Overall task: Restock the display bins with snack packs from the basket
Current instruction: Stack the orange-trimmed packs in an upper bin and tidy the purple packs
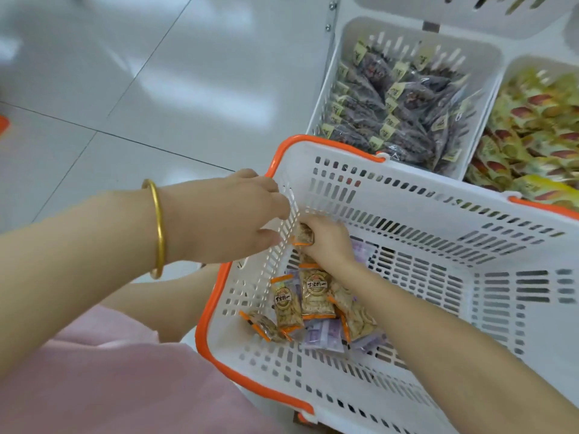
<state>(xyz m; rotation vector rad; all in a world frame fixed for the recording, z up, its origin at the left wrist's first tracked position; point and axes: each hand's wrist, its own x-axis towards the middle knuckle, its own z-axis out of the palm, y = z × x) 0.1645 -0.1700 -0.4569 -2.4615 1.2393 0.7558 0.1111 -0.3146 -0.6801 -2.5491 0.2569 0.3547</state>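
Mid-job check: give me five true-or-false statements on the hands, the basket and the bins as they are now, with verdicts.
1. The right hand holds a snack pack inside the basket. True.
2. The left hand hangs free of the basket. False: it grips the basket's side wall.
3. The basket holds nothing else. False: orange-edged packs and purple packs lie on its bottom.
4. The bin behind the basket holds dark packs with yellow labels. True.
5. A gold bangle sits on the right wrist. False: it is on the left wrist.
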